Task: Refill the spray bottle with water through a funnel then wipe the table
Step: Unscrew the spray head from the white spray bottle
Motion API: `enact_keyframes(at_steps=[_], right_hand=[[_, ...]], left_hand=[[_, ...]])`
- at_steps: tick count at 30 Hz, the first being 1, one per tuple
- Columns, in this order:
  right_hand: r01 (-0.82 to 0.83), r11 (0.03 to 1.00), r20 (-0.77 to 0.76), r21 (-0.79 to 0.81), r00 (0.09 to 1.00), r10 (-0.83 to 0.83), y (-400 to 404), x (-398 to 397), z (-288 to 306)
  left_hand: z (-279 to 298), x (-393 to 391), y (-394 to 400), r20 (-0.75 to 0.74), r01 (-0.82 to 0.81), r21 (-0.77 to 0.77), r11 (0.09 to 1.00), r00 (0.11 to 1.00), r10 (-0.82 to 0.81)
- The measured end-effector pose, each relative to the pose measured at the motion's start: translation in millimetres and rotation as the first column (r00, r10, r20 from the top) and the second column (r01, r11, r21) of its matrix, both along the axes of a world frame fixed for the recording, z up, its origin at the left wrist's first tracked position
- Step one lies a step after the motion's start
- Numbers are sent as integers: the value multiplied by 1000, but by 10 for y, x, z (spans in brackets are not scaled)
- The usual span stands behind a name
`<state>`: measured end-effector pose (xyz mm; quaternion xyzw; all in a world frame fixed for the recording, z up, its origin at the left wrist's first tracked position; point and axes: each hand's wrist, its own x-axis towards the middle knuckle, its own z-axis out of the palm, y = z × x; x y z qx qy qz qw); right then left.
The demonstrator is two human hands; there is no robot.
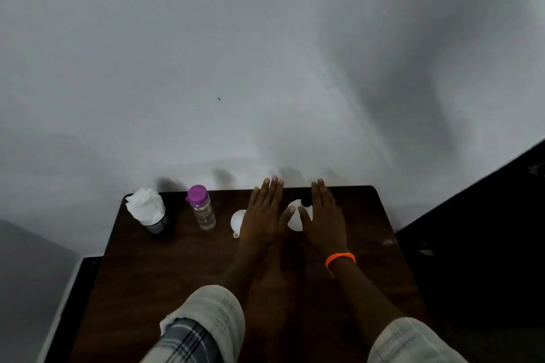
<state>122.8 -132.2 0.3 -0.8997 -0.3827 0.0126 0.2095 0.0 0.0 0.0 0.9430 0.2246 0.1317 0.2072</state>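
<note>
Dark wood worktop [177, 259] against pale wall. Clear plastic bottle [203, 209], purple cap, upright, contents hard to tell. Dark cup [156, 225] stuffed with crumpled white tissue [146, 203]. White funnel [238, 219] lying beside left hand [262, 215]. Both hands flat, fingers spread, gripping nothing. Right hand [326, 218] partly covers white object [295, 216], maybe the spray bottle. Orange band [340, 259] on right wrist.

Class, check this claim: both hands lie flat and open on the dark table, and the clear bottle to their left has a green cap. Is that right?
Not quite. The head view shows the clear bottle has a purple cap, not green. The rest holds: the left hand and right hand lie flat and open on the dark table, bottle to their left.
</note>
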Motion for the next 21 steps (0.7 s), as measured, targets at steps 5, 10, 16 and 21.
enact_keyframes(at_steps=[5,10,16,21], right_hand=[[17,1000,-70,12,997,-16,68,129,-189],[20,998,-106,61,994,-13,129,172,-243],[38,996,-177,75,984,-24,161,197,-136],[4,993,-233,120,972,24,106,140,61]], left_hand=[[-222,145,-58,-45,4,-36,999,999,-5],[-349,209,-58,-58,13,-62,998,998,-17],[-276,143,-101,-34,9,-56,998,999,-11],[-177,-1,-133,-17,-5,-78,997,1000,4]])
